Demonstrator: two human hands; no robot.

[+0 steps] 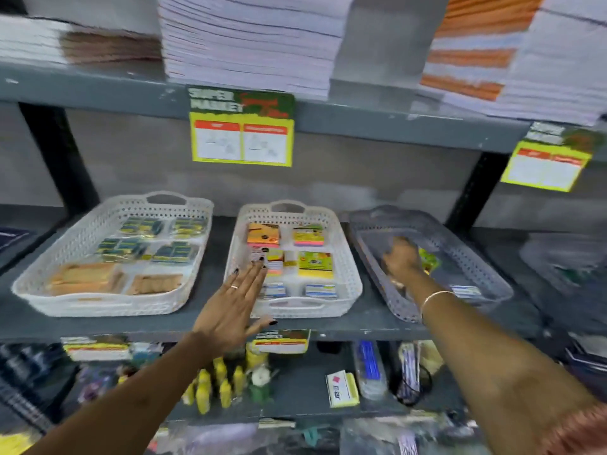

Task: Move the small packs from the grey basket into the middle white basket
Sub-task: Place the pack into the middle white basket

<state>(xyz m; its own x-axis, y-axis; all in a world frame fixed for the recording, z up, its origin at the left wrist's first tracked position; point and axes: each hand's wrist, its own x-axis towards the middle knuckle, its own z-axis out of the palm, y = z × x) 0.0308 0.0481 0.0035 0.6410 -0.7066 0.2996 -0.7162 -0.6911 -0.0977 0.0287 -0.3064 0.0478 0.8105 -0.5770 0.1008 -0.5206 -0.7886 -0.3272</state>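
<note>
The grey basket (486,274) stands on the shelf at the right. My right hand (402,259) is down inside it, fingers curled over a green-yellow small pack (428,259); the blur hides how firm the grip is. A blue-white pack (464,290) lies near the basket's front right corner. The middle white basket (351,277) holds several small colourful packs in rows. My left hand (236,303) hovers flat over that basket's front left corner, fingers spread, holding nothing.
A larger white basket (29,287) with dark and brown packs stands at the left. Paper stacks (249,41) fill the shelf above, with yellow price cards (241,126) hanging from its edge. Bottles and stationery crowd the shelf below (230,382).
</note>
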